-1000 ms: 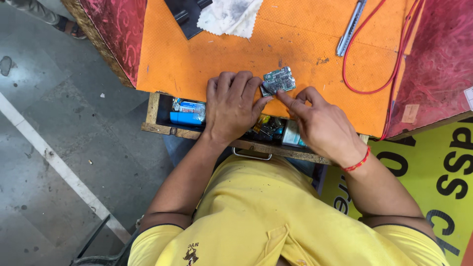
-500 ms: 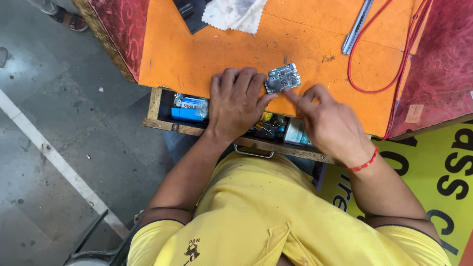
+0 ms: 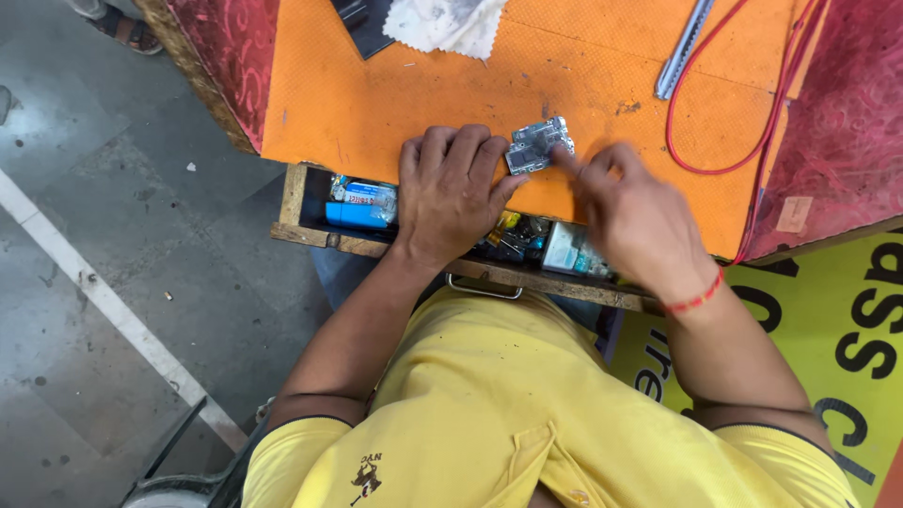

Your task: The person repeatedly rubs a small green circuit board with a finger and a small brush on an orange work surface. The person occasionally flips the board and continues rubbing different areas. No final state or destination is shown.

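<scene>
**Both hands on the small metal plate at the front of the orange mat**

Starting at the left, I see grey floor with a pale painted stripe, then the open wooden drawer (image 3: 301, 202) under the bench edge. A blue packet (image 3: 362, 209) lies in its left end, with small mixed parts further along, half hidden by the wrist.

My left hand (image 3: 451, 193) lies palm down across the front edge of the orange mat (image 3: 376, 85), fingers loosely spread and flat; it grips nothing, and its fingertips touch the left side of the small metal plate (image 3: 538, 146). That plate lies flat on the mat, just beyond the drawer, between the two hands.

My right hand (image 3: 635, 216) comes in from the right with the forefinger stretched out and pressing the plate's right edge, the other fingers curled in. It is motion-blurred, so I cannot tell if anything is pinched beneath it.

Compared with a second ago, the plate has kept its place on the mat, the left hand has stayed planted, and the right forefinger has stayed at the plate's right side. I read this as the plate being steadied and nudged rather than lifted.

Further right, a red wire (image 3: 752, 122) loops over the mat beside a slim metal tool (image 3: 682, 52); a white cloth (image 3: 442, 23) lies at the back.
</scene>
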